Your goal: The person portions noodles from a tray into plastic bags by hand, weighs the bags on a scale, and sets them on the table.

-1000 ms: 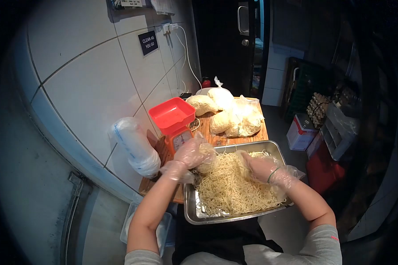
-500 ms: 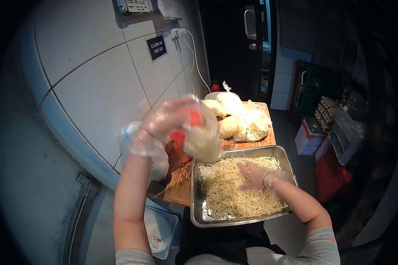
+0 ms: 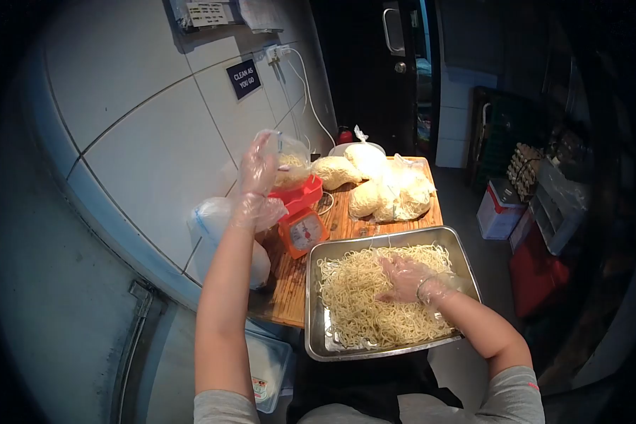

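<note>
My left hand (image 3: 258, 169), in a clear plastic glove, grips the side of a clear bag of noodles (image 3: 290, 169). The bag is at the red pan (image 3: 298, 196) of an orange dial scale (image 3: 305, 232); whether its weight rests there I cannot tell. Loose yellow noodles (image 3: 360, 297) fill much of a metal tray (image 3: 316, 339) in front of me. On top of them lies my gloved right hand (image 3: 405, 280), fingers spread and partly sunk among the strands, holding nothing I can see.
Several filled noodle bags (image 3: 392, 198) sit on the far part of the wooden table (image 3: 279, 297). A white plastic bag (image 3: 215, 219) stands by the tiled wall at left. Below it is a lidded plastic box (image 3: 272, 360). Egg trays (image 3: 524, 168) and boxes are at right.
My left hand has carried the noodle bag from above the tray's corner up and left to the scale, whose dial now shows. The right hand stays on the noodles.
</note>
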Available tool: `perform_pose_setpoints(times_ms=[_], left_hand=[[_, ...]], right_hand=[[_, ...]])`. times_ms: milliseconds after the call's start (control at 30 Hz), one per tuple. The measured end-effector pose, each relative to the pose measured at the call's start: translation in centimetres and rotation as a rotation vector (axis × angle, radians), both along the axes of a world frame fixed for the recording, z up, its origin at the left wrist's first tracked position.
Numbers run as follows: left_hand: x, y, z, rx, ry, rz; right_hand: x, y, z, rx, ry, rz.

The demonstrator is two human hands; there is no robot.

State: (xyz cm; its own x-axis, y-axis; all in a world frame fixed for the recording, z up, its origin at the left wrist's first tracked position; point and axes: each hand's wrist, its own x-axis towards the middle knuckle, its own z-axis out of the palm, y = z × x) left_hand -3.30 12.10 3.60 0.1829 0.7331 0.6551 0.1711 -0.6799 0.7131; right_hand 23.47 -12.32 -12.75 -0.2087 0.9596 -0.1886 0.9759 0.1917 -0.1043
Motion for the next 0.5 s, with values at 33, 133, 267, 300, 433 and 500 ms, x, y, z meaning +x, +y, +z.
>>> perform_pose_setpoints(times_ms=[33, 133, 267, 300, 433, 500], left_hand=[[0.1, -0.4, -1.5, 0.006, -0.066, -0.031], [-0.1, -2.0, -5.0, 0.07, -0.133, -0.034], [-2.2, -4.0, -7.7, 0.134, 0.027, 0.042], [-2.5, -5.2, -8.2, 0.086, 0.008, 0.025], [-2.1, -12.3, -7.6, -0.12, -0.065, -0.001], [-2.8, -14.3, -7.8, -0.17, 0.035, 0.05]], right_hand=[[0.0, -0.1, -0.1, 0.003, 0.005, -0.002], [0.0, -0.2, 0.2, 0.008, 0.019, -0.003], [0.1, -0.3, 0.1, 0.004, 0.021, -0.015], [0.1, -0.3, 0.1, -0.002, 0.021, -0.014], [0.1, 0.1, -0.2, -0.043, 0.014, -0.028], [0.1, 0.1, -0.3, -0.047, 0.01, -0.032]])
